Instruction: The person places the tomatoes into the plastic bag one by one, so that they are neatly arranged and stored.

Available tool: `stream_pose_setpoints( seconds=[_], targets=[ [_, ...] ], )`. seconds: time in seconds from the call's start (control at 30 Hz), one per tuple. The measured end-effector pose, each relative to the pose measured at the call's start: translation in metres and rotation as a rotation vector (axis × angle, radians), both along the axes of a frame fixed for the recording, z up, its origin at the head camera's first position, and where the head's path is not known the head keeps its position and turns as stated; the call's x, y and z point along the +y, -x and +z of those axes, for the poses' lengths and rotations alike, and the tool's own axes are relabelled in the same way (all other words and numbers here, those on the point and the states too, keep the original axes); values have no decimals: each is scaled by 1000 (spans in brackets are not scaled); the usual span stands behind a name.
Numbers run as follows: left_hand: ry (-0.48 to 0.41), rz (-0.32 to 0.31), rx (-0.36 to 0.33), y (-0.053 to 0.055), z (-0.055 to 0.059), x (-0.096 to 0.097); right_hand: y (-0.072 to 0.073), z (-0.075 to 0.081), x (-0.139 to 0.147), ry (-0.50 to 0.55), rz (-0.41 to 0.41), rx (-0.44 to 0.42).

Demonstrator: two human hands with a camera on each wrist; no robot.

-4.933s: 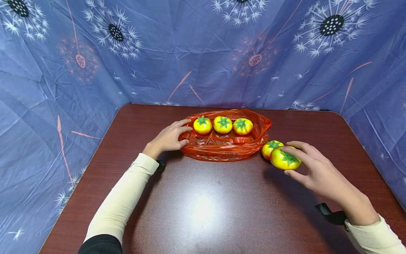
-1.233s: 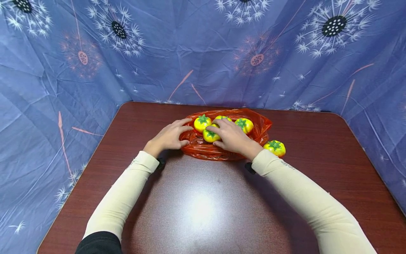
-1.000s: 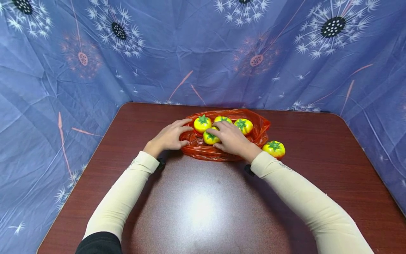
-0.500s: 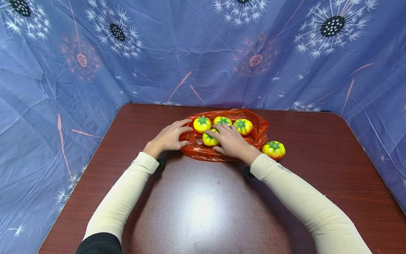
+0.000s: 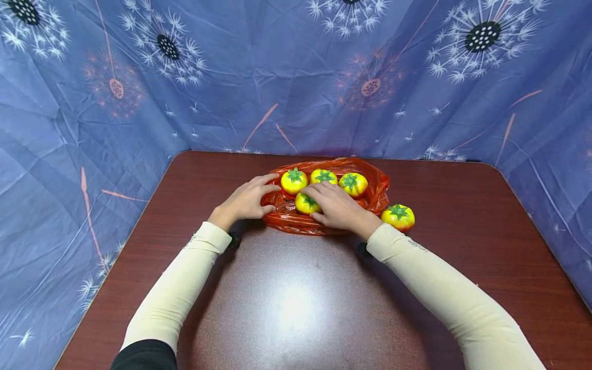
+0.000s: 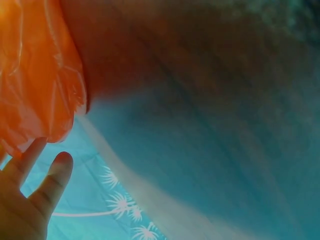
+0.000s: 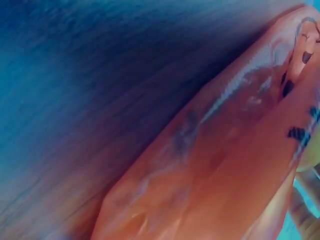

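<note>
A red plastic bag [image 5: 296,226] lies spread on the table with its mouth upward. Three yellow-red tomatoes with green star-shaped tops, including the left tomato [image 5: 294,182], stand in a row along its back. My right hand [image 5: 339,208] reaches over the bag, fingers and thumb around a fourth tomato [image 5: 307,204] in front of that row. My left hand [image 5: 247,199] rests at the bag's left edge, fingers spread; in the left wrist view its fingers [image 6: 52,182] are fairly straight, right at the plastic. Only the bag's side [image 7: 215,165] and part of the hand show in the right wrist view.
Another tomato [image 5: 399,218] sits on the brown table [image 5: 462,231] just right of the bag, close to my right sleeve [image 5: 435,272]. A blue curtain with dandelion prints [image 5: 277,77] hangs behind the table's back edge.
Since the oldest frame my right hand has carried a tomato from the bag's right side into the bag, before the back row. Lately it has barely shifted. My left hand stays put.
</note>
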State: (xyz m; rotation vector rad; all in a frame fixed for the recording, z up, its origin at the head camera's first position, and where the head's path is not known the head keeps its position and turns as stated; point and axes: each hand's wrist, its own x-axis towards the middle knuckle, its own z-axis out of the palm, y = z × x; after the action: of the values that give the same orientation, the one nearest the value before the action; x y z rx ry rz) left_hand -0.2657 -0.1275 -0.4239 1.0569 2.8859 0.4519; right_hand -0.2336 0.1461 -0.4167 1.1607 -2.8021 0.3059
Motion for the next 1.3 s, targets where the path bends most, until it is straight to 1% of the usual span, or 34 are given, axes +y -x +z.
stream_pose_setpoints(
  seconds=[0.23, 0.47, 0.57, 0.83, 1.07, 1.2, 1.3],
  targets=[
    [-6, -1, 2, 1, 1, 0, 1, 1, -5, -4, 36, -10],
    [-1, 0, -4, 0, 1, 0, 0, -1, -4, 14, 23, -66],
    [-5, 0, -10, 0, 0, 0, 0, -3, -4, 27, 23, -71],
    [-14, 4, 5, 0, 0, -1, 2, -7, -5, 15, 17, -1],
    [2, 4, -13, -1, 0, -1, -2, -8, -4, 2, 18, 6],
    [-1, 6, -14, -1, 0, -2, -5, -3, -2, -14, 26, 17],
    [-5, 7, -6, -1, 0, -2, -9, 7, 3, -26, 38, 34]
  ],
)
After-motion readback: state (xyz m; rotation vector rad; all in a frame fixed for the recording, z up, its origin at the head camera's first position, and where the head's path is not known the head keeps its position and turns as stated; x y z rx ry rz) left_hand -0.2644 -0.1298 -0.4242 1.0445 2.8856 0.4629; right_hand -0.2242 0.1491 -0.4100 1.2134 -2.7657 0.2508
